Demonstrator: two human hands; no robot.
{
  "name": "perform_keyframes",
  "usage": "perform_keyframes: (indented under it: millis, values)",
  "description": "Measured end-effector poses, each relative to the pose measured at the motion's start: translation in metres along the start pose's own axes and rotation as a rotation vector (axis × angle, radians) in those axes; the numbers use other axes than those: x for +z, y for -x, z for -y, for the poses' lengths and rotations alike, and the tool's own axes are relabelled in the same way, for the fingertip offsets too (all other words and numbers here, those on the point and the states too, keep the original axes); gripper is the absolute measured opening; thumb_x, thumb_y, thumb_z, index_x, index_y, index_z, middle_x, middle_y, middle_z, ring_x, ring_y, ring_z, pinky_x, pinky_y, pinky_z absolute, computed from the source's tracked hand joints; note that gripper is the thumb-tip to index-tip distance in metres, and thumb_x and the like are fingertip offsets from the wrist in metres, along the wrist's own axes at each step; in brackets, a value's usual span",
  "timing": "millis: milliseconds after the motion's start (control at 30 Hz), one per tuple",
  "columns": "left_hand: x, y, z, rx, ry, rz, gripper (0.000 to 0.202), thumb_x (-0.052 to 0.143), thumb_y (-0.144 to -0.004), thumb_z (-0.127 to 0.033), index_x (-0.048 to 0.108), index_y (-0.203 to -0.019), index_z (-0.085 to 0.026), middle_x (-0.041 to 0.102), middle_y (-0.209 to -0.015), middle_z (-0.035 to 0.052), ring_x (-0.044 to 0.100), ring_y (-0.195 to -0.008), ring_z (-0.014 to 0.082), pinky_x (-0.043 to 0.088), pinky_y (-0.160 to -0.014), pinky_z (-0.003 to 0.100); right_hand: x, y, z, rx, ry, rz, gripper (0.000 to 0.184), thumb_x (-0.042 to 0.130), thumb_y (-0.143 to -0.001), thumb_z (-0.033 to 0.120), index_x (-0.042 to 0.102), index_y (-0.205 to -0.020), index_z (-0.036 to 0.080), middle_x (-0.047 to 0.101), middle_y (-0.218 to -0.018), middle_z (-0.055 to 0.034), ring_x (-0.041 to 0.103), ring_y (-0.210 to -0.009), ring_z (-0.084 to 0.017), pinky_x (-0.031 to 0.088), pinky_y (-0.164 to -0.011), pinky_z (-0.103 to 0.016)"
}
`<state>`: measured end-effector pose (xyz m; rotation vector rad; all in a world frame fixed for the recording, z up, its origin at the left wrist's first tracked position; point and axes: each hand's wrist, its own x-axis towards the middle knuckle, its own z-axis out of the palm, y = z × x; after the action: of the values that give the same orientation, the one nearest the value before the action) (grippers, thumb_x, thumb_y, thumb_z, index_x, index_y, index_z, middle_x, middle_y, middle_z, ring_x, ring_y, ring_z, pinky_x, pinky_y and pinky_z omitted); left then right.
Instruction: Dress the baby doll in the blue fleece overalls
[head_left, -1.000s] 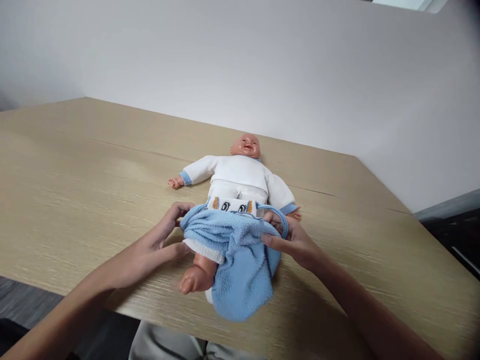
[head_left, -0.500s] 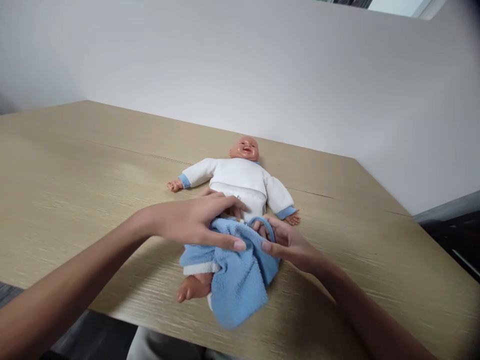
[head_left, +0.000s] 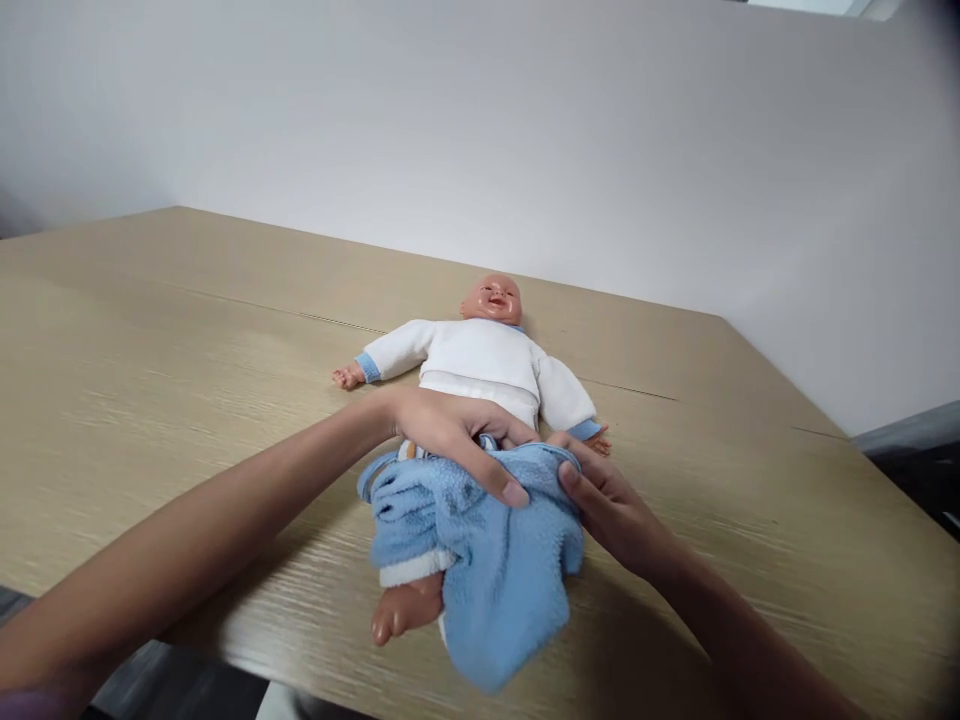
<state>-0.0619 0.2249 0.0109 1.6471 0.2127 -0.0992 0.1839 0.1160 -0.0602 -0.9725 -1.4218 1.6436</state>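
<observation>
A baby doll [head_left: 491, 300] lies on its back, head away from me, in a white top [head_left: 480, 350] with blue cuffs. Blue fuzzy pants [head_left: 502, 590] with white cuffs are partly on its legs. One foot [head_left: 405, 608] pokes out of the cuff on the left; the other foot is hidden. My left hand [head_left: 469, 430] reaches across the doll's waist, fingers inside or behind the waistband and thumb over the front of the fabric. At the right side of the waistband, my right hand [head_left: 600, 490] pinches the edge between thumb and fingers.
The doll lies on a wooden table [head_left: 187, 350] with a seam running across it. Behind stands a plain pale wall [head_left: 450, 130]. The table's near edge runs just below the doll's feet, with part of my leg [head_left: 281, 703] under it.
My left hand has moved right along the waistband, uncovering its left side. My right hand has shifted slightly right, spreading the pants wider. The doll's visible foot sits a little nearer and farther right.
</observation>
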Motion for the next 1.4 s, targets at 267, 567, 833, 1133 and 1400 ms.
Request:
perform_keyframes:
  millis: [267, 567, 833, 1133, 1400]
  values:
    - [-0.004, 0.0, 0.011, 0.007, 0.065, 0.009, 0.037, 0.095, -0.079, -0.034, 0.072, -0.107, -0.023, 0.074, -0.097, -0.0035, 0.071, -0.091, 0.017, 0.058, -0.08, 0.023, -0.009, 0.011, 0.008, 0.089, -0.044, 0.034, 0.047, 0.087, -0.084, 0.067, 0.076, -0.093, 0.022, 0.061, -0.08, -0.0009, 0.056, -0.072, -0.016, 0.047, -0.067, -0.028]
    - [-0.005, 0.008, 0.012, 0.074, -0.025, 0.021, 0.048, 0.093, -0.081, -0.035, 0.078, -0.125, -0.022, 0.08, -0.122, 0.0008, 0.073, -0.121, 0.0263, 0.059, -0.107, 0.032, -0.005, 0.015, 0.008, 0.129, 0.085, -0.017, 0.061, 0.075, -0.091, 0.074, 0.074, -0.131, 0.029, 0.077, -0.107, -0.0103, 0.073, -0.109, -0.032, 0.061, -0.093, -0.048]
    - [-0.001, 0.007, 0.014, 0.044, 0.018, 0.08, 0.048, 0.098, -0.074, -0.028, 0.077, -0.116, -0.022, 0.081, -0.11, -0.0014, 0.075, -0.107, 0.0231, 0.062, -0.093, 0.026, -0.017, 0.017, 0.012, 0.179, 0.162, 0.107, 0.048, 0.089, -0.079, 0.067, 0.076, -0.094, 0.023, 0.063, -0.083, -0.0018, 0.058, -0.078, -0.02, 0.05, -0.07, -0.032]
    - [0.003, 0.006, 0.011, 0.101, -0.063, 0.082, 0.039, 0.091, -0.085, -0.04, 0.079, -0.116, -0.019, 0.08, -0.12, 0.0037, 0.073, -0.12, 0.0273, 0.057, -0.109, 0.034, -0.015, 0.016, 0.004, 0.165, 0.165, 0.025, 0.056, 0.075, -0.09, 0.076, 0.078, -0.116, 0.027, 0.067, -0.095, -0.0038, 0.062, -0.083, -0.02, 0.057, -0.077, -0.035]
    - [0.007, 0.0, 0.017, 0.097, 0.123, 0.107, 0.039, 0.096, -0.079, -0.023, 0.075, -0.112, -0.018, 0.081, -0.102, -0.0021, 0.076, -0.102, 0.0171, 0.06, -0.096, 0.022, -0.003, 0.021, 0.029, 0.257, 0.054, 0.348, 0.089, 0.096, -0.074, 0.064, 0.065, -0.148, 0.024, 0.075, -0.122, -0.01, 0.071, -0.114, -0.03, 0.054, -0.109, -0.046]
